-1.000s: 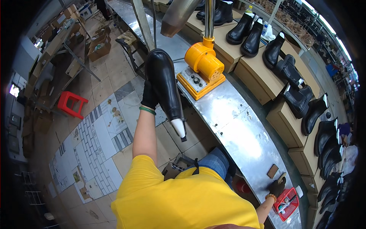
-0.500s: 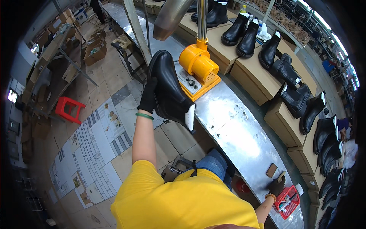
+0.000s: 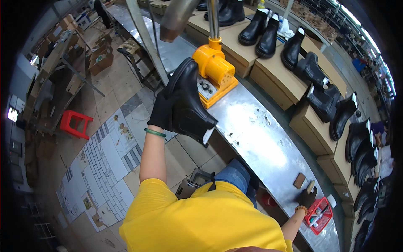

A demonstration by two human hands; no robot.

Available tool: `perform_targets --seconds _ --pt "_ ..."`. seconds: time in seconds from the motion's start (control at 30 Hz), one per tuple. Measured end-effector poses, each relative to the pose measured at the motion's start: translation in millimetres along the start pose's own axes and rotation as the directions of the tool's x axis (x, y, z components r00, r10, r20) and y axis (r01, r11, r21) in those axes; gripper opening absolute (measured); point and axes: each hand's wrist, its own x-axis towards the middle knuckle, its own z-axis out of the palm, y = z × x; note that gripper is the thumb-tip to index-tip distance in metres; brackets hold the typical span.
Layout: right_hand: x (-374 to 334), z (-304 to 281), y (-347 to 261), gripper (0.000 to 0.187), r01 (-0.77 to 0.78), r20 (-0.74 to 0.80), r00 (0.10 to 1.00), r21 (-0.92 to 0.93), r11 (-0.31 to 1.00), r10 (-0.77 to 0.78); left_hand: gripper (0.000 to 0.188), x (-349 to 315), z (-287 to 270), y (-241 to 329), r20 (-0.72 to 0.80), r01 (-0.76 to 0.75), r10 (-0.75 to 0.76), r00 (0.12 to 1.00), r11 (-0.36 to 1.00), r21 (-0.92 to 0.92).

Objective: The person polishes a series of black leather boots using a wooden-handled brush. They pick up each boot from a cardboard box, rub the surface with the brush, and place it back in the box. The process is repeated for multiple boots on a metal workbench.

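Observation:
A black ankle boot [image 3: 191,107] is held up in front of me, toe pointing up and away, with a white tab at its opening. My left hand [image 3: 163,110], in a black glove, is closed round the boot's foot from the left. Far to the right, over the metal bench, is my right hand [image 3: 306,198], also gloved in black. Its fingertips sit on either side of the near end of a small tan block [image 3: 310,185]. A brown rectangular block [image 3: 299,180] lies just beside it on the bench.
The metal bench [image 3: 252,126] curves past my right side. A yellow machine [image 3: 216,69] with knobs stands on it, near a metal duct [image 3: 174,23]. A red basket [image 3: 317,216] holds small items by my right hand. Black boots [image 3: 267,38] line cardboard boxes [image 3: 279,82]. A red stool [image 3: 76,124] stands left.
The boot has tilted and turned in my left hand, moving slightly down. My left hand now shows more of its back. Around the tan block, my right fingers have shifted, exposing more of it.

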Motion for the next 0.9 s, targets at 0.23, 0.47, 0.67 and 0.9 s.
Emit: perform_targets --seconds 0.23,0.47,0.67,0.9 --pt "0 -19 -17 0.042 -0.153 0.004 0.986 0.405 0.901 0.166 0.041 -18 83 -28 0.421 0.307 -0.216 0.881 0.938 -0.162" --pt "-21 -56 -149 0.032 -0.246 0.241 0.969 0.899 -0.361 -0.061 0.04 -42 203 -52 0.884 0.57 -0.263 0.386 0.821 -0.004" --pt "9 -29 -215 0.047 -0.327 0.172 0.941 0.691 -0.645 -0.292 0.038 -73 277 -75 0.899 0.818 -0.434 0.048 0.534 0.214" --pt "10 -13 -219 0.042 -0.391 0.345 0.919 0.741 -0.546 -0.191 0.04 -66 290 -82 0.861 0.876 -0.507 -0.032 0.401 0.269"
